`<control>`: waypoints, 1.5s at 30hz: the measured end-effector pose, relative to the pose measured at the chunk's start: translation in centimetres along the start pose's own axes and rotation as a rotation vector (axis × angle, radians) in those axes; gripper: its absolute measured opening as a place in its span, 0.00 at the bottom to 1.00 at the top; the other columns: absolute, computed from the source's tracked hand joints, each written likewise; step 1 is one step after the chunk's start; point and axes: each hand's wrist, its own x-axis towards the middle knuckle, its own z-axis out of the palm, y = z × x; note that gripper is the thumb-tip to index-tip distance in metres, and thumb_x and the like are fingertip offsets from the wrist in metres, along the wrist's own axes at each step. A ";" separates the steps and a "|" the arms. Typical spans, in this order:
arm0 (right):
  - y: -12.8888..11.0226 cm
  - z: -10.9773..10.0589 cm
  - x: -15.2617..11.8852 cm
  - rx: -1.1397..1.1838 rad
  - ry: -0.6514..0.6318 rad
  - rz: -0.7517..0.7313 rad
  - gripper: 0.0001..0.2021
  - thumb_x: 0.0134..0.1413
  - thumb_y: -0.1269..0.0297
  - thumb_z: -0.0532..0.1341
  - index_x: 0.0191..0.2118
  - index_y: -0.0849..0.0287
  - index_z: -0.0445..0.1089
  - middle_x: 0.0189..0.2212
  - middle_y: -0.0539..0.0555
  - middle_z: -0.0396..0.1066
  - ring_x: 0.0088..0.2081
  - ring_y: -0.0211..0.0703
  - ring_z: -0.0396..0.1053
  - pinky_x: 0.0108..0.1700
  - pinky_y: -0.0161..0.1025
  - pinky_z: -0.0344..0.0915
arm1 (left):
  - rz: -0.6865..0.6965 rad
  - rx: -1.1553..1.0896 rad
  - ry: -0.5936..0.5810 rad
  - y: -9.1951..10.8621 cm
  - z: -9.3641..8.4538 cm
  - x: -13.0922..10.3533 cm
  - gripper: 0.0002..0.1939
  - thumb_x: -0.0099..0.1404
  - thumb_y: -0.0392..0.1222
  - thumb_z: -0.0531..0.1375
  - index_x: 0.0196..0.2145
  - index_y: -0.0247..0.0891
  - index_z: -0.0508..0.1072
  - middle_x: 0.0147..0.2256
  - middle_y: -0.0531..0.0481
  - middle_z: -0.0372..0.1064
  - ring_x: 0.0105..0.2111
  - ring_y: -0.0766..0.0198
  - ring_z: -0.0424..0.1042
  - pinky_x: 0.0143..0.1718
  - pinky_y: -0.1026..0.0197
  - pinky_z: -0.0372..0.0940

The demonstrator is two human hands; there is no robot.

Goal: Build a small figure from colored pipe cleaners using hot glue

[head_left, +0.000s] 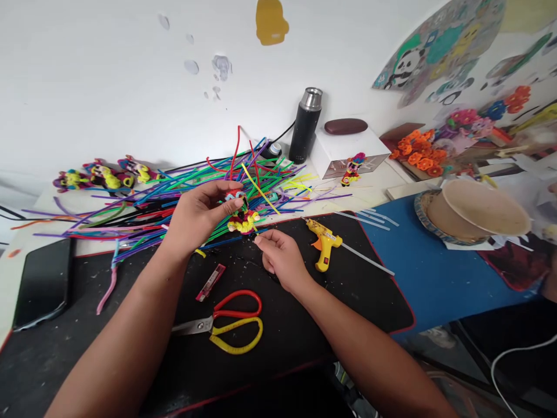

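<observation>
A small pipe-cleaner figure [242, 222], with red, light blue, black and yellow parts, is held above the black mat by my left hand [204, 212], thumb and fingers closed on its upper part. At its lower right edge, my right hand [281, 255] pinches a thin yellowish pipe cleaner end; most of that end is hidden by the fingertips. Just behind the figure lies a big pile of coloured pipe cleaners [143, 203]. Scissors [237, 328] with one red and one yellow handle lie below my hands, near a small pink-labelled box [211, 283].
Right of my hands lies a yellow glue gun [324, 244] with a glue stick in it. Finished figures [108, 174] rest at the back left, another [353, 169] against a white box [343, 148]. A black flask [306, 125], phone [43, 281] and bowl [478, 209] stand or lie around.
</observation>
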 end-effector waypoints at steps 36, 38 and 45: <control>-0.3 0.0 -0.1 0.097 0.036 0.049 0.14 0.46 0.55 0.72 0.30 0.58 0.72 0.11 0.37 0.53 0.13 0.28 0.45 0.16 0.31 0.40 | 0.005 0.019 -0.003 0.9 0.9 -0.6 0.26 0.56 0.60 0.75 0.46 0.42 0.82 0.42 0.47 0.81 0.37 0.55 0.76 0.38 0.55 0.72; -0.3 0.0 -0.1 0.099 0.034 0.050 0.13 0.47 0.55 0.72 0.30 0.58 0.71 0.11 0.37 0.53 0.12 0.28 0.45 0.16 0.31 0.40 | 0.006 0.016 -0.008 0.7 0.8 -0.6 0.26 0.57 0.59 0.75 0.47 0.41 0.82 0.41 0.48 0.80 0.36 0.57 0.75 0.38 0.55 0.71; -0.4 0.0 -0.1 0.120 0.033 0.044 0.13 0.46 0.57 0.72 0.30 0.58 0.71 0.11 0.37 0.53 0.12 0.28 0.45 0.15 0.31 0.39 | 0.012 -0.013 -0.020 0.3 0.8 -0.7 0.24 0.60 0.55 0.74 0.49 0.38 0.81 0.42 0.49 0.79 0.39 0.57 0.74 0.40 0.56 0.70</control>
